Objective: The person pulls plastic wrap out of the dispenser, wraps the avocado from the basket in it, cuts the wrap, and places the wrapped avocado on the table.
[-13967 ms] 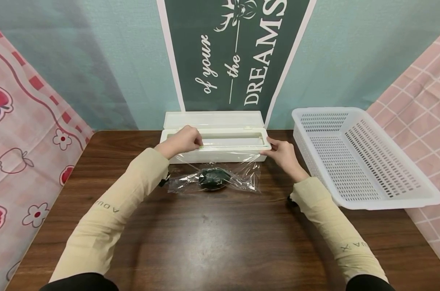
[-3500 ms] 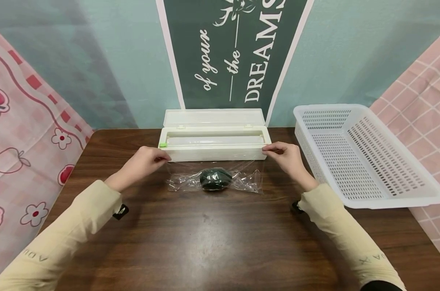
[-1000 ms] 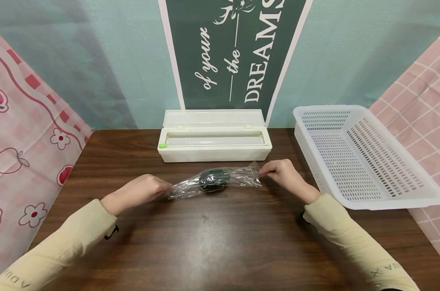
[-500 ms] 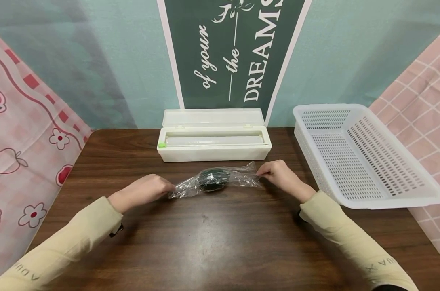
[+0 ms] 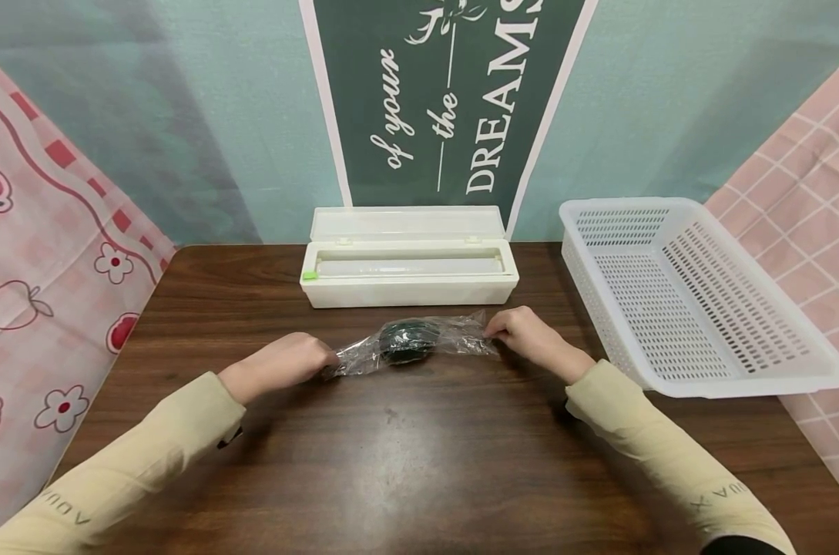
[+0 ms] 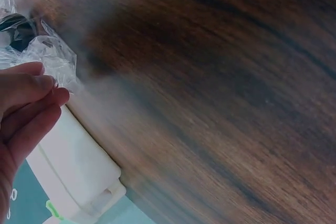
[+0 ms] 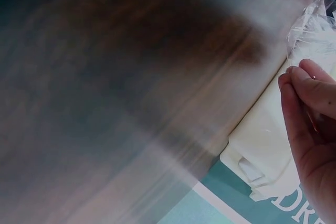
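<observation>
A dark green oval thing (image 5: 407, 341) lies in the middle of the table, wrapped in clear cling film (image 5: 461, 334) whose loose ends stick out left and right. My left hand (image 5: 283, 364) pinches the left end of the film between thumb and fingers; in the left wrist view, crumpled film (image 6: 55, 59) shows at the fingertips. At the other end, my right hand (image 5: 532, 339) pinches the film, and the right wrist view has the thumb pressed to the fingers at the film's edge (image 7: 304, 40). The wrapped thing sits between both hands.
Behind it stands a white cling film dispenser (image 5: 410, 293), lid (image 5: 407, 223) raised, a film roll (image 5: 411, 267) inside and a green slide cutter (image 5: 310, 275) at its left end. A white perforated basket (image 5: 602, 324) stands at the right. A cloth backdrop (image 5: 253, 116) rises behind the table.
The left hand was sliding the green cutter leftward; the film has come off the dispenser. Both hands brought its edge down to the wrapped thing, and now pinch the ends, drawing slightly inward.
</observation>
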`<action>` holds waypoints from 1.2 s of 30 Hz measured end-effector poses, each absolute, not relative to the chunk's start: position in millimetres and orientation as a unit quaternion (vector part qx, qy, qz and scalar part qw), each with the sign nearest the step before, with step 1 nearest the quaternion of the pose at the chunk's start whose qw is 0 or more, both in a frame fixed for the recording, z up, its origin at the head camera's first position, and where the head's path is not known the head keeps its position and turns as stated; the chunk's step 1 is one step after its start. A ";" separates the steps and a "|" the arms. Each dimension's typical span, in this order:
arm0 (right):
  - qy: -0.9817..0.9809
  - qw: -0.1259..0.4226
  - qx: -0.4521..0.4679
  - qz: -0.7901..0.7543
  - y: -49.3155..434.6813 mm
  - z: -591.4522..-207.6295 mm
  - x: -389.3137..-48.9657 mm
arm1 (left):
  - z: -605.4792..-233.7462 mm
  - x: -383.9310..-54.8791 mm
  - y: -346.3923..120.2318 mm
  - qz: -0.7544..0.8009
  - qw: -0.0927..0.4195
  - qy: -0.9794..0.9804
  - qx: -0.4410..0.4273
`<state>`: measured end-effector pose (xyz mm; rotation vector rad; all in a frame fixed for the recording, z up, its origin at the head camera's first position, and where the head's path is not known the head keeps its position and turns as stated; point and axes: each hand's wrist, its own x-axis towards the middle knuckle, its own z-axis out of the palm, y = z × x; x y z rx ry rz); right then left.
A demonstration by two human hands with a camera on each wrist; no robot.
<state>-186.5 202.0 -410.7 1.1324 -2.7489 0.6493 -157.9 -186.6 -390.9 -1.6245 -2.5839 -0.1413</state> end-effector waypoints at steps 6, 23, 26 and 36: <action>-0.900 0.048 0.379 0.211 200.5 -413.3 -187.9 | -393.3 -157.5 -184.5 -0.001 0.064 -0.840 -0.538; -0.912 0.023 0.361 0.196 200.3 -407.3 -185.3 | -401.1 -159.0 -182.9 -0.047 0.067 -0.840 -0.537; -0.915 0.014 0.351 0.199 201.0 -405.3 -185.2 | -400.7 -158.4 -183.6 -0.053 0.069 -0.838 -0.538; -0.921 0.024 0.335 0.197 204.2 -396.8 -182.3 | -394.2 -158.5 -189.9 -0.067 0.025 -0.856 -0.512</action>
